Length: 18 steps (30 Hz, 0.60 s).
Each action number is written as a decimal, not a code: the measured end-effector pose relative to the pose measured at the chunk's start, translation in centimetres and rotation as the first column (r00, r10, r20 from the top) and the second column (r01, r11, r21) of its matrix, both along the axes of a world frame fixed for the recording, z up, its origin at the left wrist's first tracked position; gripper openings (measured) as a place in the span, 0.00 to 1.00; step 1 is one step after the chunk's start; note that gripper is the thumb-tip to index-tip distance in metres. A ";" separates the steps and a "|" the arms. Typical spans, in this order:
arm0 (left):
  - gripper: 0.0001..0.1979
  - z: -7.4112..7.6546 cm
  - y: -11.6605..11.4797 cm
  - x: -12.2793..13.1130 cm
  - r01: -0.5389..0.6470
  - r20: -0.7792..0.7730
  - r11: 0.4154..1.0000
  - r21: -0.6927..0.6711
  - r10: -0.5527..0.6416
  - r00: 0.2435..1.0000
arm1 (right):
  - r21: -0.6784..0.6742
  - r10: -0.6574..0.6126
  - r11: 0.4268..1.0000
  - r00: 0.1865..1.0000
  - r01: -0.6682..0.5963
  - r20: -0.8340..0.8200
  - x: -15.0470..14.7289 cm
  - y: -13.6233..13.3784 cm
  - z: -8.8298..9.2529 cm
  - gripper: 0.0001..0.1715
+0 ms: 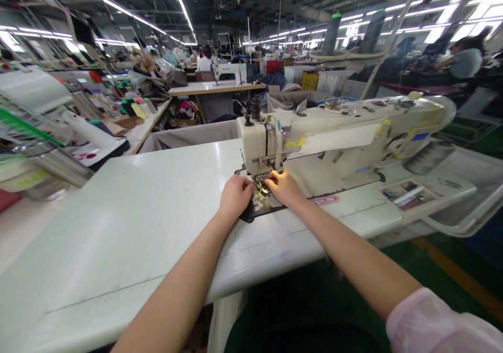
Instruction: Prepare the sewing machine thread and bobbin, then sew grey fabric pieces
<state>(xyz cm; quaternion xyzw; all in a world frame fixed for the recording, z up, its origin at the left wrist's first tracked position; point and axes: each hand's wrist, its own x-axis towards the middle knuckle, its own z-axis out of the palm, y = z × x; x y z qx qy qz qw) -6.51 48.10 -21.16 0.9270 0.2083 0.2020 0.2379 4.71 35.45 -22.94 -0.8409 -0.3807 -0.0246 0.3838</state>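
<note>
In the head view a cream industrial sewing machine stands on a pale green table. Both my hands are at its needle area, one on each side of the lit presser foot. My left hand has thumb and fingers pinched together just left of the foot. On the other side, my right hand is also pinched, its fingertips close against the foot. Whatever lies between the fingertips is too small to make out. The metal needle plate shows below the hands.
Pink thread snips lie right of my hands. A grey thread cone and a recessed tray with small tools are farther right, beside a clear plastic bin. A steel tumbler stands at left. Other people work in the background.
</note>
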 end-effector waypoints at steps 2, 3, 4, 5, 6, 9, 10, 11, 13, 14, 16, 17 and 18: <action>0.09 0.0 0.0 0.0 0.001 0.000 1.000 -0.003 -0.001 1.000 | 0.005 0.003 1.000 1.000 -0.003 0.005 0.0 0.0 0.0 0.04; 0.09 -0.1 0.0 0.0 0.001 0.000 1.000 -0.004 -0.001 1.000 | 0.006 0.004 1.000 1.000 -0.005 0.009 0.0 0.0 0.0 0.04; 0.09 -0.1 0.0 0.0 0.001 0.000 1.000 -0.006 -0.001 1.000 | 0.005 0.008 1.000 1.000 -0.008 0.010 0.0 0.0 0.0 0.04; 0.09 -0.1 0.1 0.0 0.002 0.001 1.000 -0.008 -0.002 1.000 | 0.003 0.011 1.000 1.000 -0.011 0.010 0.0 0.0 0.0 0.04; 0.09 -0.2 0.1 0.1 0.003 0.003 1.000 -0.009 -0.003 1.000 | -0.001 0.013 1.000 1.000 -0.013 0.010 0.0 0.1 0.1 0.05; 0.08 -0.3 0.2 0.1 0.005 0.004 1.000 -0.012 -0.005 1.000 | -0.015 0.004 1.000 1.000 -0.004 0.011 0.0 0.1 0.1 0.05; 0.08 -0.3 0.2 0.1 0.005 0.003 1.000 -0.012 -0.005 1.000 | -0.019 -0.002 1.000 1.000 0.002 0.008 0.0 0.1 0.1 0.05; 0.08 -0.3 0.2 0.1 0.006 0.002 1.000 -0.011 -0.006 1.000 | -0.023 -0.007 1.000 1.000 0.007 0.003 -0.1 0.1 0.1 0.05; 0.08 -0.3 0.3 0.2 0.008 -0.002 1.000 -0.009 -0.008 1.000 | -0.028 -0.011 1.000 1.000 0.010 -0.011 -0.1 0.1 0.1 0.04; 0.08 -0.3 0.3 0.2 0.009 -0.003 1.000 -0.009 -0.009 1.000 | -0.030 -0.011 0.999 1.000 0.011 -0.018 -0.1 0.1 0.1 0.04; 0.09 -0.4 0.3 0.2 0.010 -0.004 1.000 -0.008 -0.010 1.000 | -0.033 -0.012 0.999 1.000 0.011 -0.022 0.0 0.1 0.1 0.04; 0.09 -0.4 0.4 0.2 0.009 -0.004 1.000 -0.010 -0.009 1.000 | -0.034 -0.013 0.999 1.000 0.013 -0.022 0.0 0.1 0.1 0.04; 0.09 -0.5 0.4 0.2 0.008 -0.004 1.000 -0.012 -0.008 1.000 | -0.032 -0.015 0.999 1.000 0.014 -0.022 0.0 0.1 0.2 0.04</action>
